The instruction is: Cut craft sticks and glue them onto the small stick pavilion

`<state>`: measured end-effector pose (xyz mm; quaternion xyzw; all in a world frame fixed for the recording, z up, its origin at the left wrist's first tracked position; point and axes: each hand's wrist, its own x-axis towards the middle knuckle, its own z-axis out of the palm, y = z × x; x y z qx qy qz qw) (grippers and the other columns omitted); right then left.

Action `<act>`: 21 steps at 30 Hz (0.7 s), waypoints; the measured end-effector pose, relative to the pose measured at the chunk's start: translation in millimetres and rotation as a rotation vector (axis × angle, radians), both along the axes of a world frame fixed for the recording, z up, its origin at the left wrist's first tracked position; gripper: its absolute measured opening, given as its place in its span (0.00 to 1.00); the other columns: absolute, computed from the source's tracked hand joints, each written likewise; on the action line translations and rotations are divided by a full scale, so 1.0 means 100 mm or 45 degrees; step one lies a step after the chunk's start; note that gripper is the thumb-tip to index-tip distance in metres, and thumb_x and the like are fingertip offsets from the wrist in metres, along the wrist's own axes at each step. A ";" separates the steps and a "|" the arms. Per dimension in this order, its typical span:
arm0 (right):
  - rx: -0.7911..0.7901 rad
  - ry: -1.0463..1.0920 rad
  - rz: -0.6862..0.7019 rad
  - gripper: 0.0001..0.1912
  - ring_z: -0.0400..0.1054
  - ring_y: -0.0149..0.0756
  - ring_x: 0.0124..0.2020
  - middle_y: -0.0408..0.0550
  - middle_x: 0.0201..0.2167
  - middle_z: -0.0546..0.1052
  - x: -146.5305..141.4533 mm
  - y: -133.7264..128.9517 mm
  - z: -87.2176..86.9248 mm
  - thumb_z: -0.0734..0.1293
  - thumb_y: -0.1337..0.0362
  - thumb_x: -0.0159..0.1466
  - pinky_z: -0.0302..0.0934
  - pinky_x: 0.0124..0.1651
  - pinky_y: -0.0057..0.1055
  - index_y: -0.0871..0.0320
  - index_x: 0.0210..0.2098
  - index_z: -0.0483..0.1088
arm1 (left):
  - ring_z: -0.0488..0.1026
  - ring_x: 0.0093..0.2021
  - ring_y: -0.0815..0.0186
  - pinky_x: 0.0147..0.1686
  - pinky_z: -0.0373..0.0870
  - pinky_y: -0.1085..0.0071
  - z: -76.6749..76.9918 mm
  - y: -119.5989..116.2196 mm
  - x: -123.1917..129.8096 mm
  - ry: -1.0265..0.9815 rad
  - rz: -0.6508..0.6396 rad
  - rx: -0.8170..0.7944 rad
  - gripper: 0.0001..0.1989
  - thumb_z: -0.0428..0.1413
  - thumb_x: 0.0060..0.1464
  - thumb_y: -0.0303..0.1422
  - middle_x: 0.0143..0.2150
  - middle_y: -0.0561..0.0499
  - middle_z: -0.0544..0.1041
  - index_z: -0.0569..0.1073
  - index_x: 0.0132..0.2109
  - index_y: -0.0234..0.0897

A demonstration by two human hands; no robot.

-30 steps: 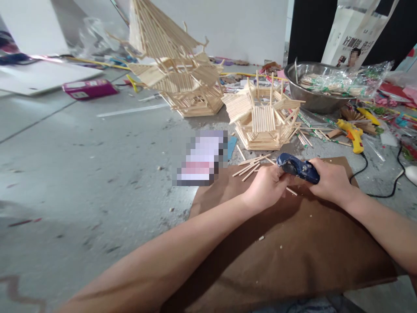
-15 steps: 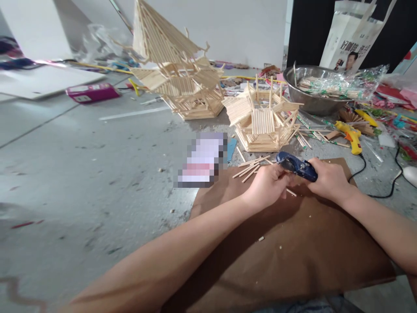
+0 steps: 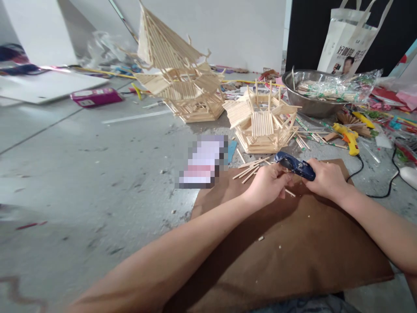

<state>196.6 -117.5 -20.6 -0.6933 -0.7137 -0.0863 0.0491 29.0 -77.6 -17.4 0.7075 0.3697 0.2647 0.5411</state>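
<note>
My right hand (image 3: 326, 178) is wrapped round a dark blue hand tool (image 3: 296, 166), its rounded far end pointing left. My left hand (image 3: 267, 184) is closed in a pinch right under that end; whatever lies between its fingers is hidden. A short wooden stick (image 3: 289, 192) shows just beside the left fingertips. Both hands are above a brown board (image 3: 312, 256), where a few tiny cut bits lie. Several loose wooden sticks (image 3: 249, 169) are scattered at the board's far edge. Behind them stands a small six-sided stick structure (image 3: 262, 124) with upright posts.
A taller stick pagoda (image 3: 182, 87) stands further back. To the left of the board lies a phone (image 3: 203, 161) with a blurred screen. On the right are a yellow glue gun (image 3: 348, 137) with its black cord, a metal bowl (image 3: 312, 106) of wrapped sticks, and a white bag (image 3: 343, 41).
The view has shifted very slightly. Both hands and the blue tool keep nearly the same pose over the board.
</note>
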 end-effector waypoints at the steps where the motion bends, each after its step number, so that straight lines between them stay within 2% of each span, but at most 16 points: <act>1: 0.008 0.003 0.000 0.15 0.70 0.42 0.27 0.48 0.26 0.76 0.00 0.00 0.00 0.58 0.57 0.53 0.48 0.25 0.30 0.57 0.37 0.65 | 0.63 0.12 0.76 0.13 0.57 0.80 -0.01 0.00 0.00 0.001 0.004 0.011 0.09 0.48 0.50 0.30 0.20 0.54 0.69 0.66 0.25 0.32; 5: 0.051 0.011 0.027 0.17 0.70 0.43 0.30 0.51 0.30 0.76 -0.01 -0.01 -0.01 0.59 0.58 0.53 0.49 0.26 0.30 0.58 0.40 0.64 | 0.64 0.13 0.76 0.14 0.59 0.80 -0.03 0.02 -0.01 0.004 0.014 0.082 0.08 0.48 0.50 0.30 0.21 0.54 0.70 0.65 0.25 0.33; 10: 0.003 -0.027 0.004 0.15 0.70 0.42 0.27 0.50 0.26 0.75 0.00 0.00 -0.03 0.58 0.57 0.53 0.47 0.25 0.30 0.58 0.37 0.64 | 0.65 0.13 0.75 0.15 0.58 0.80 -0.01 0.00 -0.02 0.087 0.010 0.101 0.09 0.48 0.50 0.29 0.18 0.55 0.68 0.66 0.24 0.33; 14: -0.029 -0.042 -0.055 0.14 0.70 0.43 0.26 0.50 0.24 0.76 0.00 0.00 -0.01 0.58 0.57 0.53 0.47 0.25 0.31 0.57 0.35 0.66 | 0.64 0.13 0.77 0.15 0.58 0.81 0.03 -0.01 -0.01 0.043 -0.007 0.044 0.08 0.48 0.51 0.29 0.21 0.55 0.70 0.65 0.26 0.33; 21: -0.055 0.037 -0.162 0.13 0.70 0.42 0.27 0.47 0.24 0.76 0.03 0.06 0.06 0.57 0.55 0.55 0.50 0.26 0.31 0.54 0.34 0.67 | 0.62 0.13 0.79 0.14 0.57 0.82 0.05 0.05 -0.03 -0.072 -0.033 -0.140 0.07 0.48 0.52 0.31 0.21 0.57 0.67 0.66 0.28 0.32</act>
